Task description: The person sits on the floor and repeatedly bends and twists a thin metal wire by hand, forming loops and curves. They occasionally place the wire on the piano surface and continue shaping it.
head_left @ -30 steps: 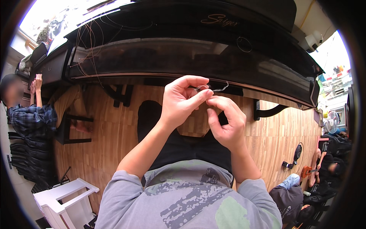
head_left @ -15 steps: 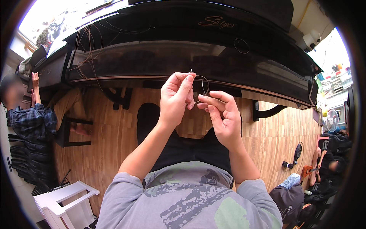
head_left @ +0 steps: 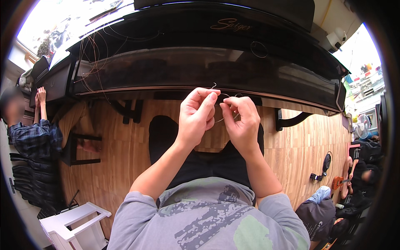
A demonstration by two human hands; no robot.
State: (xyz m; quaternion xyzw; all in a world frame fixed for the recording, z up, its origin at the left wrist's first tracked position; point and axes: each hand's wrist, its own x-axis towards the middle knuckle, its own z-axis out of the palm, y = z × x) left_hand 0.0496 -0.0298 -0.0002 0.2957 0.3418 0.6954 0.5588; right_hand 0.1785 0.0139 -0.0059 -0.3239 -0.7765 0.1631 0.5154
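I see the left hand [head_left: 197, 115] closed in a thumb-and-forefinger pinch on a thin wire [head_left: 214, 86], its curled end poking up past the fingertips, while the right hand [head_left: 242, 118] pinches its loop just beside, probably because 2 grips stop a springy length from uncoiling. That wire is above the lap, near the front edge of the black piano [head_left: 179, 64], whose broad surface seems a handy rest for 1 wire ring [head_left: 266, 51] and several loose strands [head_left: 96, 58].
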